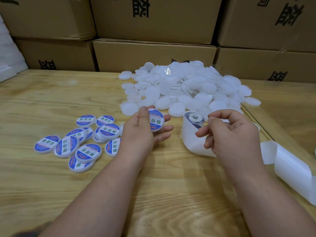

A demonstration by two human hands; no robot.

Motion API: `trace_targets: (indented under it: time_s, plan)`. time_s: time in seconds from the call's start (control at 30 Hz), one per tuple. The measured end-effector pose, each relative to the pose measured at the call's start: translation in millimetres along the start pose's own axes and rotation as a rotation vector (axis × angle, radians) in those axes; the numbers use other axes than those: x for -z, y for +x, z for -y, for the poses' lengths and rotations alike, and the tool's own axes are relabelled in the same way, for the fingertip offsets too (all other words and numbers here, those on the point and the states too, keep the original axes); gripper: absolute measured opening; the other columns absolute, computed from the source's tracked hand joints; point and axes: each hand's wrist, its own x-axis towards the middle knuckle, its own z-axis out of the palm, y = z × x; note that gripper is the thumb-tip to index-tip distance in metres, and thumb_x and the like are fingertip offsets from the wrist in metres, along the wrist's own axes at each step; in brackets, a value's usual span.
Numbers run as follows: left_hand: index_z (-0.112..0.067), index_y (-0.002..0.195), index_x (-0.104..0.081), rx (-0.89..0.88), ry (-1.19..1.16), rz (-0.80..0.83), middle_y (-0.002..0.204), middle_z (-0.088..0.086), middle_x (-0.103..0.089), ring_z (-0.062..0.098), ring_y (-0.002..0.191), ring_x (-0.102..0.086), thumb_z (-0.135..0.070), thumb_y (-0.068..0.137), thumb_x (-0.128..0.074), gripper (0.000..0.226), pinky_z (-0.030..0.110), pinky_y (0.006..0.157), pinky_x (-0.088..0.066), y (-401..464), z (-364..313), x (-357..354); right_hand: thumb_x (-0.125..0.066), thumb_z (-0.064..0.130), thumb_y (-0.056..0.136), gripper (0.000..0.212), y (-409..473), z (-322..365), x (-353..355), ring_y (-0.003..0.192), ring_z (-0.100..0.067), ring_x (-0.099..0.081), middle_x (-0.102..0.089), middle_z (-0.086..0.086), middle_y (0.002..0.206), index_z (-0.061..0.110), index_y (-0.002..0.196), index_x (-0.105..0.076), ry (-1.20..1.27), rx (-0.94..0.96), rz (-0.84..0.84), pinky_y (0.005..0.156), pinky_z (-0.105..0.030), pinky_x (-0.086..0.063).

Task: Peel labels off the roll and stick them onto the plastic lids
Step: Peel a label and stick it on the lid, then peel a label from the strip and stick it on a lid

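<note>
The left hand (138, 132) is holding a round white plastic lid with a blue label (156, 120) in its grip above the wooden surface (51, 103); the right hand (234, 134) is curling its fingers round the white label roll (194, 120).

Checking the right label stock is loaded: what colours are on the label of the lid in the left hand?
Blue border, white centre band with green characters on the lid, head view.

1. A pale wooden tabletop (51, 100) with visible grain carries everything.
2. A heap of plain white lids (188, 86) lies at its far middle, in front of stacked cardboard boxes.
3. A loose cluster of labelled lids (82, 142), blue and white, lies to the left, some overlapping.
4. A curling white backing strip (290, 168) trails across the right side.
</note>
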Motion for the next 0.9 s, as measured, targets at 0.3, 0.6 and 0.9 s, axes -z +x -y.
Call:
trace_targets:
  time_s: [0.3,0.6,0.9]
  plan:
    - [-0.041,0.113,-0.05,-0.176,0.26,-0.044,0.058,-0.002,-0.063,0.012,0.046,-0.053,-0.03,0.107,-0.047,0.012,0.023,0.045,-0.047,7,-12,23,-0.058,0.015,0.094,0.011,0,-1,-1,0.046,-0.011,-0.054,-0.075,-0.002,0.068,0.022,0.089,-0.064,-0.012,-0.001,-0.002,0.052,-0.031,-0.042]
    - [-0.047,0.116,-0.045,-0.179,0.516,0.023,0.078,-0.009,-0.072,0.01,0.063,-0.068,-0.038,0.098,-0.061,0.026,0.028,0.06,-0.053,-1,-20,38,-0.059,0.016,0.092,0.009,-1,-2,-2,0.047,-0.012,-0.053,-0.075,-0.003,0.069,0.023,0.089,-0.065,-0.016,0.019,-0.008,0.055,-0.031,-0.042]
    - [-0.032,0.098,-0.059,-0.181,0.718,-0.212,0.095,-0.007,-0.061,0.022,0.094,-0.061,-0.035,0.099,-0.046,0.013,0.041,0.077,-0.051,1,-44,59,-0.059,0.018,0.093,0.009,0,-3,-2,0.047,-0.013,-0.053,-0.075,-0.004,0.069,0.023,0.087,-0.064,-0.027,0.028,-0.012,0.055,-0.031,-0.043]
